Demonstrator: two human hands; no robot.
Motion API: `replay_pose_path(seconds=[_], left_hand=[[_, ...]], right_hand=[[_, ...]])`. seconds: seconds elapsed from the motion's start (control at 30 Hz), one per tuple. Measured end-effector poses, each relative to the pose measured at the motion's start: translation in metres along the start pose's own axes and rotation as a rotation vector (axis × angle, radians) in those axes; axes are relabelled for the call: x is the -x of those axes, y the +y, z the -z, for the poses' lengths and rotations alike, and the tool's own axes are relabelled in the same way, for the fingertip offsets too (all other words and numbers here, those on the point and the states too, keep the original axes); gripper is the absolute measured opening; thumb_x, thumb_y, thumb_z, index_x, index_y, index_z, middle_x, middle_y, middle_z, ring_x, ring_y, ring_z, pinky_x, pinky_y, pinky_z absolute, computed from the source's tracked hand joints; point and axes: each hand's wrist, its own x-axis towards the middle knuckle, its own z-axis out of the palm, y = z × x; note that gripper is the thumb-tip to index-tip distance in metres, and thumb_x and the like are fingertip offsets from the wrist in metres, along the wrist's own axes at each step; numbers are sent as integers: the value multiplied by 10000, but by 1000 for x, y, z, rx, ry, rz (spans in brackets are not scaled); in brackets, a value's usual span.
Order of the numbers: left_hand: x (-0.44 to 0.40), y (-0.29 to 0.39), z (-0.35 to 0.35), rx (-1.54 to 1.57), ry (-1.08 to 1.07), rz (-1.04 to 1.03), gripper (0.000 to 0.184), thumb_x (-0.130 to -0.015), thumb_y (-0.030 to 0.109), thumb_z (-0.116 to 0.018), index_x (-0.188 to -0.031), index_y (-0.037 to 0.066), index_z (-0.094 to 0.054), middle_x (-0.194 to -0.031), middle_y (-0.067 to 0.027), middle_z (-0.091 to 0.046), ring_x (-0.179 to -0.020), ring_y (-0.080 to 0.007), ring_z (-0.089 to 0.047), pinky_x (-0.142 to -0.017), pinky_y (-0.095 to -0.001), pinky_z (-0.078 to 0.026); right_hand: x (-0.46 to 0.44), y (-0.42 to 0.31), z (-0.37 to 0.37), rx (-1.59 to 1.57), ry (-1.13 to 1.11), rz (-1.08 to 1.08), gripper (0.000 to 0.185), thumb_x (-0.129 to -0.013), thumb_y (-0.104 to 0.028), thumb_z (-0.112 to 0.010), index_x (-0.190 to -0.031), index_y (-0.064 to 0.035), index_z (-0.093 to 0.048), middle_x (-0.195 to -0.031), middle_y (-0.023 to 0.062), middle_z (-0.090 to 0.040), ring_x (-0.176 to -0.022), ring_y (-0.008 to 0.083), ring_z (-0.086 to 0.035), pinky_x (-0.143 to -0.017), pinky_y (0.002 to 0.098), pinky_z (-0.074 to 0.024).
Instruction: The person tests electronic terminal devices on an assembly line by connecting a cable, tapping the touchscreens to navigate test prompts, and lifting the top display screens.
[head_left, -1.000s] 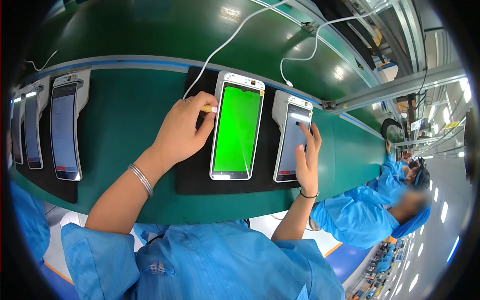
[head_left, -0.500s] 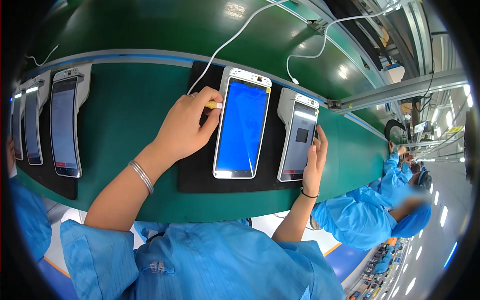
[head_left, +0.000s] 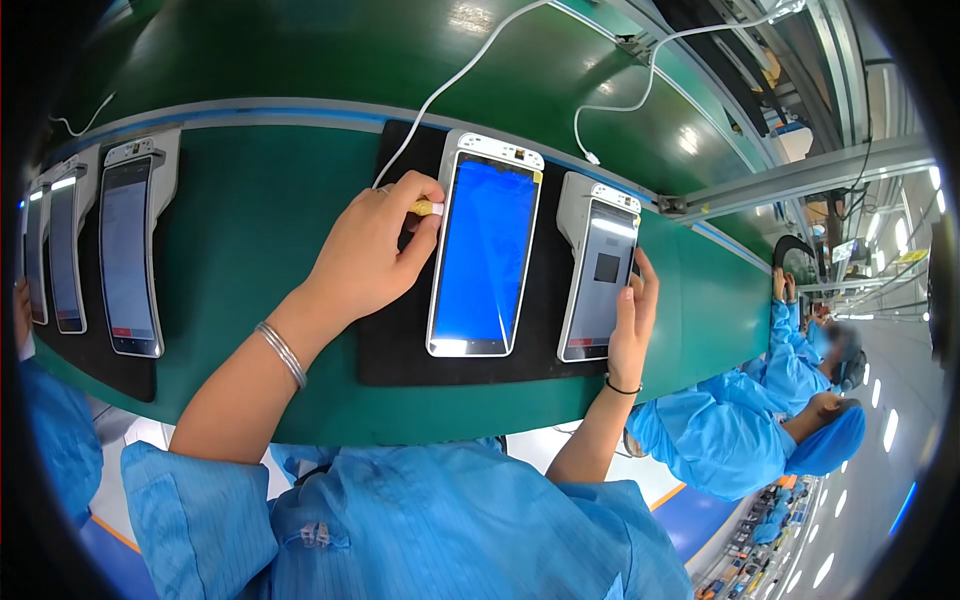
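My left hand [head_left: 370, 245] is closed in a pinch on a cable plug [head_left: 425, 208] wrapped in yellow, whose tip meets the left edge of a white payment terminal [head_left: 486, 250]. That terminal lies face up with a bright blue screen. A second terminal [head_left: 597, 275], with a grey screen showing a dark square, lies to its right. My right hand [head_left: 632, 320] grips this one by its right edge, thumb near the front and fingers along the side. Both terminals are on a black mat [head_left: 400, 345].
Several more terminals [head_left: 132, 255] stand at the left on another dark mat. A white cable [head_left: 480, 65] runs up from my left hand; another loose cable end [head_left: 592, 158] lies behind the right terminal. A metal rail [head_left: 800, 180] crosses at right. Co-workers in blue [head_left: 715, 430] sit at right.
Both hands and the two nearest terminals stay almost still. Over at the right, a co-worker's head and arms have shifted slightly.
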Motion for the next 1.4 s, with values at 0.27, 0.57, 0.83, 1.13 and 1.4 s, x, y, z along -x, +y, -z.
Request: replay_pose_path(seconds=[0.27, 0.57, 0.83, 1.13, 1.4], left_hand=[[0, 2, -1, 6, 47, -25, 147, -879, 125, -562, -1005, 99, -490, -762, -79, -616, -634, -241, -556, -717, -366, -430], [1, 3, 4, -7, -39, 33, 174, -877, 98, -560, -1039, 62, -508, -927, -126, -624, -842, -300, -596, -775, -368, -457], [-2, 0, 1, 22, 37, -24, 142, -864, 132, -580, -977, 88, -507, -686, -76, -581, -592, -235, -535, -654, -360, -438], [-2, -1, 1, 18, 18, 3, 129, -865, 119, -581, -971, 84, -518, -673, -72, -554, -596, -217, -531, -628, -346, -433], [-2, -2, 2, 19, -3, 15, 123, -869, 82, -583, -976, 57, -530, -739, -73, -572, -616, -173, -548, -607, -298, -437]], right_hand=[[1, 2, 1, 11, 3, -14, 481, -980, -201, -428, -1407, -12, -315, -1150, 157, -571, -1035, 164, -523, -931, 280, -374], [3, -1, 1, 9, 9, -33, 512, -952, -152, -455, -1409, 6, -287, -1134, 153, -568, -1011, 170, -541, -899, 281, -401], [2, -4, 1, 19, 4, -16, 522, -951, -159, -465, -1412, 6, -281, -1124, 153, -570, -1015, 172, -541, -899, 283, -402], [7, -6, -6, 290, 212, 170, 452, -919, -116, -495, -1340, 20, -403, -1216, 167, -533, -1061, 210, -524, -887, 319, -411], [47, -58, -84, -85, -103, 124, 620, -811, 24, -568, -1372, 47, -305, -1332, 228, -425, -1263, 315, -430, -1027, 387, -362]])
